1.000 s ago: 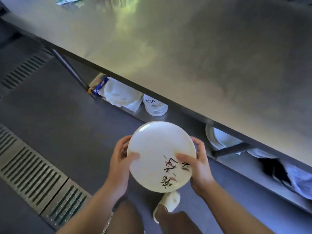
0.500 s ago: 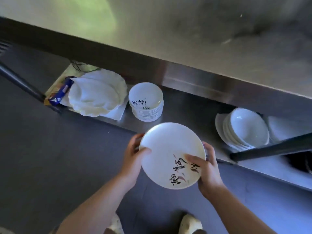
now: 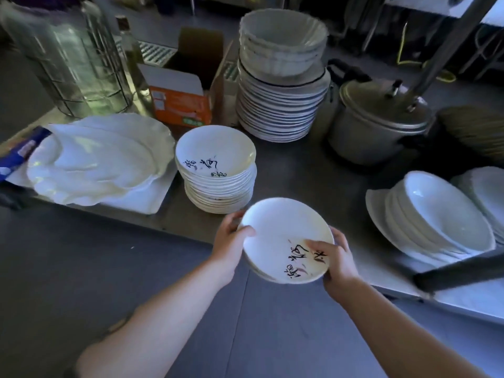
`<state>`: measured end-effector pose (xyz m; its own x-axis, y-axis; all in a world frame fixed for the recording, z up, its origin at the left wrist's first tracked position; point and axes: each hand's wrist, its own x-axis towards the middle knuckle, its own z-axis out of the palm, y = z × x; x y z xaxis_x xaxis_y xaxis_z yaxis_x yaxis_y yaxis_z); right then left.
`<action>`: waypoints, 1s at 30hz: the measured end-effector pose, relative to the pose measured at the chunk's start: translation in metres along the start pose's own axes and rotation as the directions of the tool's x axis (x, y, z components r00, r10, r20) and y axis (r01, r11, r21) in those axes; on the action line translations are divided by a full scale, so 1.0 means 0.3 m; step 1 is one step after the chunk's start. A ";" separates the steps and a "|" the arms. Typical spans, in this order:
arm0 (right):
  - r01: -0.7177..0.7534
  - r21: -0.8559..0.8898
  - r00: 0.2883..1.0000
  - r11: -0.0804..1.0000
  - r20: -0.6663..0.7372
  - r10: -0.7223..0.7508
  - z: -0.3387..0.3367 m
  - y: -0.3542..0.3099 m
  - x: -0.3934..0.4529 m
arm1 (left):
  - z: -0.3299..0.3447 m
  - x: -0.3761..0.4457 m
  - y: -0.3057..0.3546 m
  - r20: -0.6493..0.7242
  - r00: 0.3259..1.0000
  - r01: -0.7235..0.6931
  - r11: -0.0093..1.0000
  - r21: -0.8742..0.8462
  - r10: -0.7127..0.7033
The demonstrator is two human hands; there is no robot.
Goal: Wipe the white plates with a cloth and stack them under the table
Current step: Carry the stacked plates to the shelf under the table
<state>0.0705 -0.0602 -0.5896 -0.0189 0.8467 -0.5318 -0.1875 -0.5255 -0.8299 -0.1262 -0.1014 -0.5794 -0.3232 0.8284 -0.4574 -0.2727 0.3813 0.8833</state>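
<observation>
Forearms reach in from the bottom of the view, both bare, meeting at a small white plate (image 3: 283, 236) held over the grey floor (image 3: 81, 255) just short of the shelf's front edge. The left hand (image 3: 229, 241) grips the plate's left rim, thumb curled over the top and fingers tucked beneath. The right hand (image 3: 338, 257) holds the right rim the same way, its thumb lying across black brush-style writing on the plate's face. The plate tilts slightly toward the viewer, and a second rim seems to peek out beneath it, though I cannot tell for sure.

Just beyond, on the low metal shelf (image 3: 313, 170), stands a stack of matching plates (image 3: 216, 170), the top one bearing the same black writing. To its left lie large scalloped white platters (image 3: 98, 162) with a blue packet (image 3: 19, 154) at their far left edge. To the right, a leaning row of white oval dishes (image 3: 436, 214) rests near a dark bar (image 3: 458, 271) crossing the corner.

Farther back sit an orange cardboard box (image 3: 180, 105), a tall pile of blue-rimmed plates (image 3: 281, 110) topped by fluted white bowls (image 3: 283, 42), a lidded metal pot (image 3: 376, 124), and a clear glass jar in a wire frame (image 3: 71, 58).
</observation>
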 end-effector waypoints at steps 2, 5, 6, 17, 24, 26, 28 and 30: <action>0.012 -0.019 1.000 1.000 -0.005 -0.012 -0.010 0.021 0.066 | 0.017 0.063 -0.032 0.006 1.000 0.007 1.000 0.005 -0.007; -0.003 -0.023 1.000 1.000 -0.029 0.002 -0.013 0.028 0.143 | 0.038 0.150 -0.061 0.015 1.000 0.005 1.000 0.000 -0.005; 0.002 -0.013 0.999 1.000 -0.038 -0.003 -0.010 0.029 0.170 | 0.043 0.176 -0.067 0.011 1.000 0.007 1.000 0.000 -0.007; 0.044 0.033 0.991 0.998 -0.128 -0.039 0.028 -0.006 0.368 | 0.158 0.346 -0.107 -0.125 0.991 -0.045 0.998 -0.032 0.041; 0.034 0.076 0.986 0.996 -0.166 -0.021 0.044 -0.045 0.425 | 0.246 0.392 -0.085 -0.404 0.913 -0.110 0.986 -0.122 0.052; 0.045 0.097 0.979 0.994 -0.202 -0.024 0.048 -0.049 0.438 | 0.255 0.402 -0.067 -0.413 0.910 -0.106 0.982 -0.159 0.031; 0.077 0.128 0.968 0.989 -0.249 -0.043 0.053 -0.048 0.439 | 0.257 0.404 -0.056 -0.390 0.921 -0.094 0.979 -0.180 0.017; 0.126 0.057 0.958 0.990 -0.267 -0.107 0.052 -0.028 0.431 | 0.246 0.400 -0.064 -0.304 0.951 -0.096 0.987 -0.126 0.054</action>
<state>0.0542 0.0551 -0.6488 0.2638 0.8446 -0.4659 -0.2435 -0.4091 -0.8794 -0.0929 0.0209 -0.6436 -0.5973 0.6841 -0.4187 -0.3525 0.2450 0.9032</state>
